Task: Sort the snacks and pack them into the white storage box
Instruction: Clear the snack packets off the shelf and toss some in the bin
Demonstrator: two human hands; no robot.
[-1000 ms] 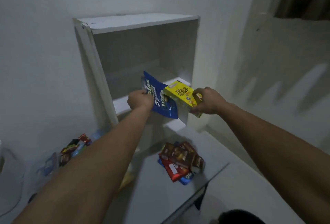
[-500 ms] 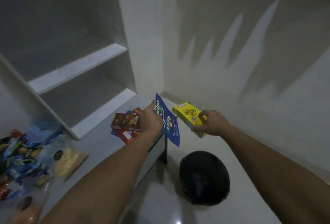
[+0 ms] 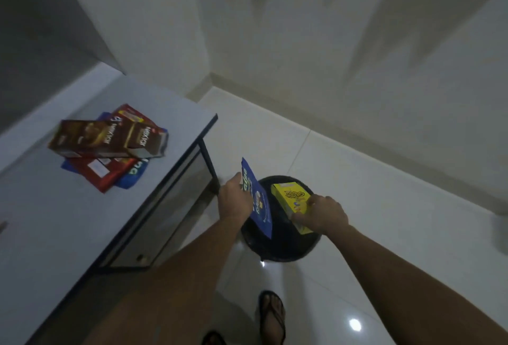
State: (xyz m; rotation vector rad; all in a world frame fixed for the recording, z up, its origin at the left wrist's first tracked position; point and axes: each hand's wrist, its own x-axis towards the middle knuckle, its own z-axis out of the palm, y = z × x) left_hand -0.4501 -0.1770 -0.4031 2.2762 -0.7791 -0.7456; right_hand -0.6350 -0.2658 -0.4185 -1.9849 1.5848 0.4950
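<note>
A white table (image 3: 68, 221) fills the left, with a stack of brown, red and blue snack packs (image 3: 110, 146) near its far right corner. Off its right edge, over a black round bin (image 3: 283, 248) on the tiled floor (image 3: 384, 207), the left hand (image 3: 236, 201) pinches a blue snack pouch (image 3: 259, 204) and the right hand (image 3: 324, 217) curls round a yellow snack box (image 3: 291, 199). A sandalled foot (image 3: 272, 314) stands below.

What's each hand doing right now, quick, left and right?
Left hand: closed on the blue pouch, held over the black bin.
Right hand: closed on the yellow box, also over the bin.
</note>
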